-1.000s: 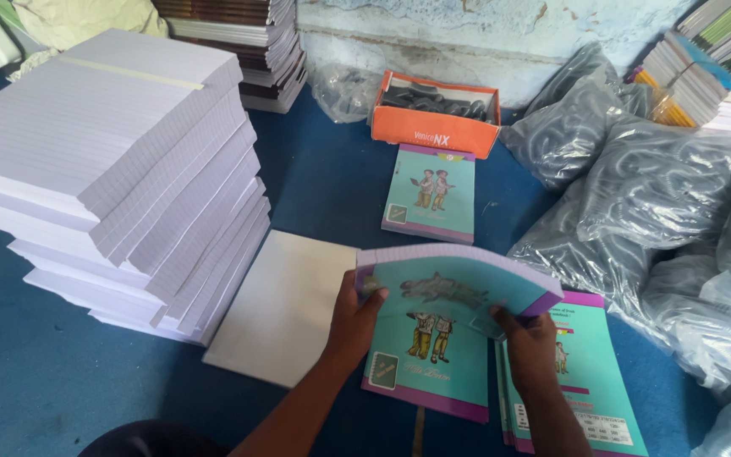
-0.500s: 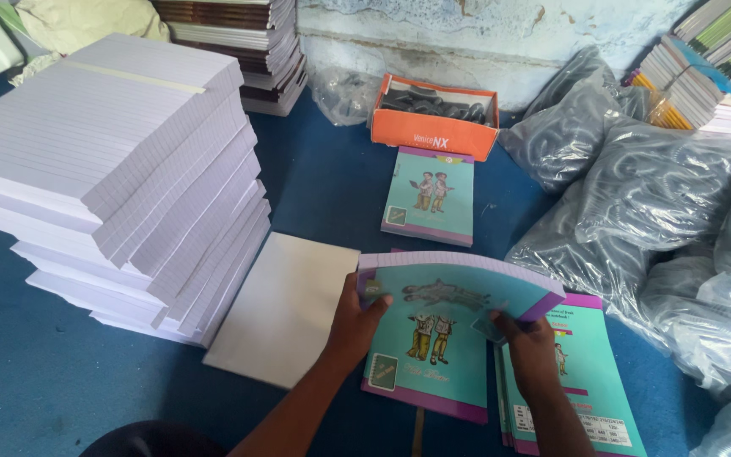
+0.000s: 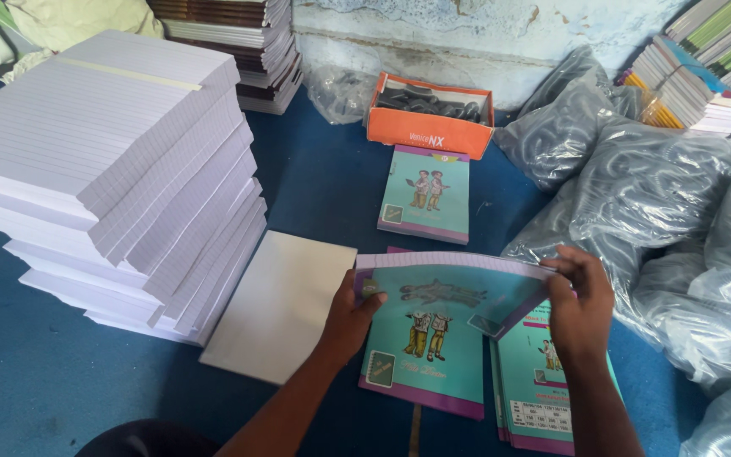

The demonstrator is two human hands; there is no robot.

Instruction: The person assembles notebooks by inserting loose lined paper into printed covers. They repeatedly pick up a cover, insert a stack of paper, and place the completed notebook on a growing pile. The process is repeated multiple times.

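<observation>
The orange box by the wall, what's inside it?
The orange box is open on top and filled with dark, glossy, curved pieces heaped together. What they are is unclear, and anything beneath the top layer is hidden.

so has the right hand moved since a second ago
Yes. The right hand has risen from the lower cover's face to the notebook's top right edge, toward the grey plastic bags.

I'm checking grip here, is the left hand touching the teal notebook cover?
Touching. The head view shows the left hand with its thumb pressed on the left edge of the teal notebook cover, no gap between them.
</observation>
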